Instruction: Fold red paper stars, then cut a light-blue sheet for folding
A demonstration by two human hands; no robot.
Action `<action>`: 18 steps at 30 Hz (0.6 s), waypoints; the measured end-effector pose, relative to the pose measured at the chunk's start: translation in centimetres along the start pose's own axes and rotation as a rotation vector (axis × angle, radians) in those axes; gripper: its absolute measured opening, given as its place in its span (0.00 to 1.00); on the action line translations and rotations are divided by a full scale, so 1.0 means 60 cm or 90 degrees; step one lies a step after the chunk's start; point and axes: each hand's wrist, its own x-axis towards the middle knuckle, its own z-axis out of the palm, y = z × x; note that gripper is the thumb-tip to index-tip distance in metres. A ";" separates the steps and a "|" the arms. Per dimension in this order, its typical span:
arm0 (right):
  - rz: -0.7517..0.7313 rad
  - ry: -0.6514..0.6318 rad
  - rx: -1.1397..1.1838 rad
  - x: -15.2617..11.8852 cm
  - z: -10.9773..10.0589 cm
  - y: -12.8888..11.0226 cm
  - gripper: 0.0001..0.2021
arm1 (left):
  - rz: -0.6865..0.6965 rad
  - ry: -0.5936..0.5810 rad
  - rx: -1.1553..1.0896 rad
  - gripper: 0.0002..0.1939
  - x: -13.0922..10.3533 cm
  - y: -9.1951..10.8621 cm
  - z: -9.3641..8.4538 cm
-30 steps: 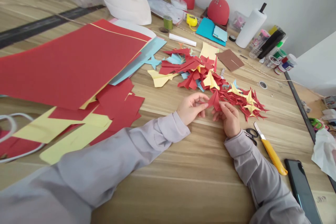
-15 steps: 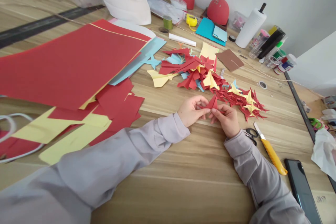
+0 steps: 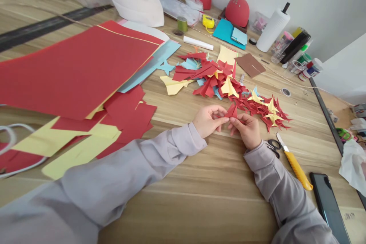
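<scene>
A small folded red paper [image 3: 232, 111] is pinched between both hands above the wooden table. My left hand [image 3: 208, 121] grips its left side with thumb and fingers. On the right side, the thumb and fingers of my right hand [image 3: 246, 129] are closed on the same paper. Just behind the hands lies a heap of folded paper pieces [image 3: 210, 84], mostly red with some yellow and blue. A second cluster of small pointed red and yellow folded shapes [image 3: 271, 112] sits to the right of it.
Large red sheets [image 3: 82, 68] and paper strips [image 3: 77, 152] cover the left. A yellow cutter [image 3: 297, 167], black scissors [image 3: 274, 146] and a phone [image 3: 330, 202] lie at the right. Farther back stand a white bottle [image 3: 273, 28] and a yellow tape measure [image 3: 208, 21].
</scene>
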 end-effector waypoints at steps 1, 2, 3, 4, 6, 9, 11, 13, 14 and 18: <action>0.006 -0.005 0.002 0.001 0.000 0.001 0.17 | 0.007 0.010 0.004 0.09 0.000 0.000 0.000; 0.008 -0.012 0.001 0.001 0.000 0.001 0.17 | 0.014 0.019 0.009 0.09 0.000 -0.001 0.000; 0.007 -0.019 -0.001 0.001 0.000 0.001 0.17 | 0.018 0.026 0.013 0.10 0.000 -0.001 0.000; 0.003 -0.026 -0.004 0.001 0.000 0.001 0.17 | 0.021 0.031 0.018 0.10 0.000 -0.002 0.001; -0.013 -0.039 -0.013 0.000 0.000 0.001 0.16 | 0.019 0.036 0.027 0.10 0.000 -0.002 0.001; -0.035 -0.054 -0.029 -0.002 -0.001 -0.002 0.16 | 0.009 0.039 0.040 0.09 -0.001 -0.003 0.001; -0.037 -0.057 -0.033 -0.003 -0.001 -0.002 0.16 | 0.007 0.040 0.045 0.09 -0.001 -0.003 0.001; -0.032 -0.044 -0.026 -0.003 0.000 -0.001 0.16 | 0.002 0.041 0.038 0.09 0.000 -0.003 0.000; -0.030 -0.034 -0.021 -0.002 0.000 0.000 0.16 | -0.002 0.039 0.030 0.09 0.001 -0.002 0.000; -0.031 0.010 0.006 0.001 -0.002 0.002 0.15 | -0.008 0.026 -0.019 0.12 0.004 -0.002 -0.001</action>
